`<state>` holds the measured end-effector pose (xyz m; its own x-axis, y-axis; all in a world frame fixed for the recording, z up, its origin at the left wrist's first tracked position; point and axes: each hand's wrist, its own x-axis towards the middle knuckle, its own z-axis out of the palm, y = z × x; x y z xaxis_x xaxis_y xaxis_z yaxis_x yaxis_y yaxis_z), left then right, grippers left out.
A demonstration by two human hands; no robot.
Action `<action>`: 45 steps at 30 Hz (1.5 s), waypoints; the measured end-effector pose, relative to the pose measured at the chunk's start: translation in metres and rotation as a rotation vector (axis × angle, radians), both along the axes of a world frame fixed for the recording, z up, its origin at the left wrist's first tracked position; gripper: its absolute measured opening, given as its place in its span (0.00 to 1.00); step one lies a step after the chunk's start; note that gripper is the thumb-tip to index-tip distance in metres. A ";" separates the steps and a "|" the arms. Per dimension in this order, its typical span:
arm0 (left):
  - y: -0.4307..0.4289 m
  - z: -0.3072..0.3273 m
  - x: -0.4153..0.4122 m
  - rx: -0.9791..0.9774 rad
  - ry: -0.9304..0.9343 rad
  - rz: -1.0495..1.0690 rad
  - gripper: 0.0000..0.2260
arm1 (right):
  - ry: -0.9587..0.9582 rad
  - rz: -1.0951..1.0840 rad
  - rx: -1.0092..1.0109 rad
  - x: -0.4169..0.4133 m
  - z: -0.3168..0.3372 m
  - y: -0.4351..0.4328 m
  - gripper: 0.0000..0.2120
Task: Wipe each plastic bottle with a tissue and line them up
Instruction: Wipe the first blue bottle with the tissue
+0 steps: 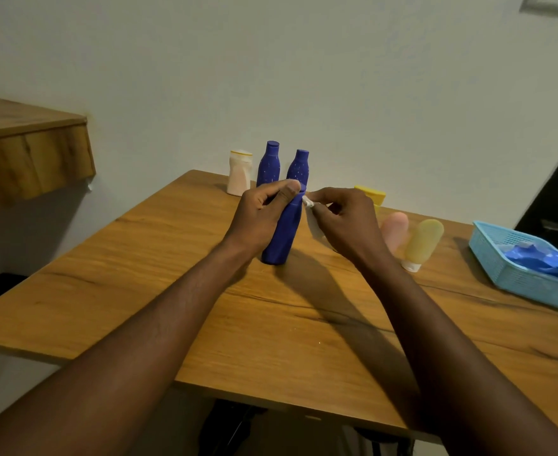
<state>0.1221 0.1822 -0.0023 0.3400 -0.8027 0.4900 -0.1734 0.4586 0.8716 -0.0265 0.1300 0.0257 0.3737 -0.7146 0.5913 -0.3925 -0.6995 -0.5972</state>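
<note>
1. While its base rests on the desk (271,324), the bottle (282,238) stands nearly upright, its long axis leaning so the cap end points up and to the right.
2. The left hand (261,215) curls round its upper half.
3. The right hand (346,222) pinches a tissue (307,201) against the neck.
4. Two blue bottles (268,164) and a white bottle (239,172) stand behind.

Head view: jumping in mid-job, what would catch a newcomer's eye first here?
The two hands at the middle of the table: the left hand grips a tilted blue bottle near its top while the right hand pinches a small white tissue against its neck. Behind them, by the wall, a white bottle and two more blue bottles stand upright in a row. A light blue basket sits at the right.
</note>
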 end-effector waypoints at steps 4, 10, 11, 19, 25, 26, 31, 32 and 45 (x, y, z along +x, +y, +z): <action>-0.004 0.003 -0.001 -0.002 0.023 0.001 0.11 | 0.108 0.017 -0.034 -0.002 0.009 0.000 0.12; -0.022 0.014 -0.008 0.010 -0.054 -0.062 0.11 | 0.174 0.025 -0.075 -0.019 0.041 -0.007 0.18; -0.027 0.017 -0.010 0.013 -0.079 -0.060 0.12 | 0.207 0.026 -0.081 -0.022 0.046 -0.010 0.17; -0.063 0.032 -0.019 0.094 -0.189 -0.093 0.08 | 0.451 -0.004 -0.052 -0.038 0.074 -0.039 0.18; -0.073 0.032 -0.019 0.158 -0.223 -0.100 0.08 | 0.586 -0.017 -0.055 -0.039 0.080 -0.050 0.18; -0.073 0.030 -0.020 0.168 -0.222 -0.101 0.09 | 0.606 -0.017 -0.053 -0.039 0.080 -0.051 0.18; -0.074 0.025 -0.023 0.195 -0.219 -0.099 0.09 | 0.647 -0.011 -0.043 -0.039 0.076 -0.053 0.18; -0.074 0.025 -0.023 0.197 -0.221 -0.104 0.09 | 0.649 -0.010 -0.043 -0.039 0.076 -0.052 0.18; -0.086 0.024 -0.020 0.223 -0.272 -0.118 0.15 | 0.658 -0.038 -0.029 -0.040 0.078 -0.052 0.19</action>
<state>0.1017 0.0958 0.0212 0.1196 -0.9260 0.3580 -0.3698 0.2931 0.8817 -0.0666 0.0784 0.1033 0.6389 -0.7214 0.2672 -0.6936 -0.6904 -0.2053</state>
